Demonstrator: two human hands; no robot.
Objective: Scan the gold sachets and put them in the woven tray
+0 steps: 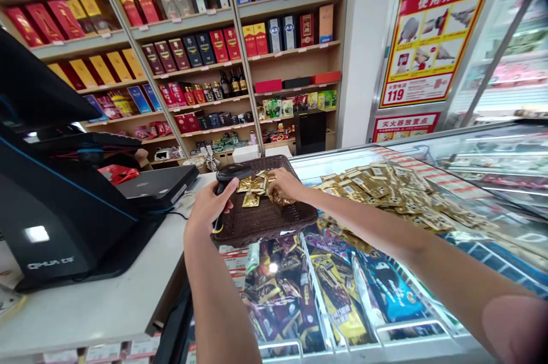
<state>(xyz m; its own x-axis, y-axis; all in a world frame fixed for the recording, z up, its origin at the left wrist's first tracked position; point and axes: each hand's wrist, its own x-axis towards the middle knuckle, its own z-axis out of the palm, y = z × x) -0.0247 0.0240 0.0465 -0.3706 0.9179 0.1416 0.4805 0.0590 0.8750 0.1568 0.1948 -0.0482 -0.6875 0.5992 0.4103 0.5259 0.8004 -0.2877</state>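
Observation:
My left hand (209, 204) is wrapped round the handle of a black barcode scanner (233, 172), whose head points right over a brown woven basket (252, 224). Inside the basket lie several small gold packets (252, 198). At the basket's right side my right hand (283, 184) has its fingers closed on gold packets, some of which show below the fingers. How many it grips I cannot tell. The basket rests on the glass top of a chest freezer (306, 164). To the right of it, a large heap of gold packets (385, 190) is spread over the glass.
Left of me stands a white counter (141, 267) with a black checkout terminal (55, 210) and a flat black device (158, 184). Wrapped ice creams (338, 290) show under the freezer glass. Shelves of boxed goods (209, 47) line the back wall, beside a red fire-hydrant poster (436, 27).

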